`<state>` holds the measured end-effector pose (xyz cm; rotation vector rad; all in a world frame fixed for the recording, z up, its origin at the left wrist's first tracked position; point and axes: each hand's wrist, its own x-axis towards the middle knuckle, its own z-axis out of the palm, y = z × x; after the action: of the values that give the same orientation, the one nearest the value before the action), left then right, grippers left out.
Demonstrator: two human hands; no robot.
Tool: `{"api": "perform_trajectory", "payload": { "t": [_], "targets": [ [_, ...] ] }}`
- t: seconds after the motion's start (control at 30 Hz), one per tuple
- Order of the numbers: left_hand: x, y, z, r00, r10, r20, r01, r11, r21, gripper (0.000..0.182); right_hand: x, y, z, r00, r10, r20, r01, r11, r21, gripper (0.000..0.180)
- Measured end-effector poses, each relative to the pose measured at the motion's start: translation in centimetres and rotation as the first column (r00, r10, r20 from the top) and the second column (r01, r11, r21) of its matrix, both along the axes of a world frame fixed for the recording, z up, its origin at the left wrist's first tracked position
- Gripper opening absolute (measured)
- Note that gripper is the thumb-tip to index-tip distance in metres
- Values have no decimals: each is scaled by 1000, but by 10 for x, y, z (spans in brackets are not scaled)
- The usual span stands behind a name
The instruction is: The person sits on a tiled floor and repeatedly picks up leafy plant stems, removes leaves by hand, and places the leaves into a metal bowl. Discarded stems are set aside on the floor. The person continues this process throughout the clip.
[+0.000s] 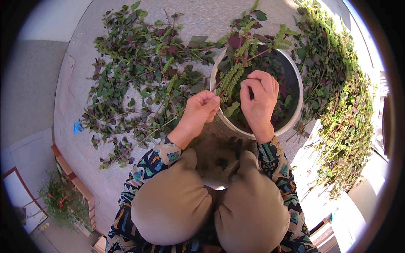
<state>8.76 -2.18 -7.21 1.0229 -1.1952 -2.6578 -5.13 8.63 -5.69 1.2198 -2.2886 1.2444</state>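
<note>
My left hand [202, 109] pinches the reddish stem of a leafy sprig [232, 79] with green seed spikes and a few purple-green leaves. The sprig reaches up and across the left rim of a round metal basin [297, 117]. Over the basin is my right hand [260, 95], its fingers curled beside the sprig; whether it pinches anything cannot be told. Loose green and purple leaves [281, 107] lie inside the basin, partly hidden by my right hand.
Cut leafy stems [136, 76] are spread on the stone-like ground [88, 151] at the left. A long, dense heap of stems [341, 110] lies at the right, partly in bright sun. A blue scrap [77, 126] lies at the left. A brick-edged plant bed [76, 183] is at lower left.
</note>
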Motion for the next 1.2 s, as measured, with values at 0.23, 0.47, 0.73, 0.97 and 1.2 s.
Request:
{"api": "perform_trajectory", "payload": {
  "t": [0.23, 0.47, 0.73, 0.97, 1.2],
  "targets": [
    [1, -2, 4, 999, 28, -37, -24, 993, 119, 14, -49, 56, -20, 958, -201, 203, 126, 935, 332, 15],
    [4, -4, -7, 989, 70, -129, -33, 962, 270, 15, -27, 69, -53, 952, -147, 268, 27, 913, 407, 29],
    [7, -6, -5, 985, 10, -174, 56, 928, 368, 13, -11, 22, -9, 898, 166, 408, -155, 986, -59, 24],
    [11, -8, -9, 962, -119, -245, 201, 917, 345, 13, -4, -3, 16, 840, 449, 304, -487, 871, 60, 19],
    [8, -8, -4, 966, -161, -204, 215, 935, 282, 12, -3, -2, 12, 849, 468, 244, -499, 863, 82, 4]
  ]
}}
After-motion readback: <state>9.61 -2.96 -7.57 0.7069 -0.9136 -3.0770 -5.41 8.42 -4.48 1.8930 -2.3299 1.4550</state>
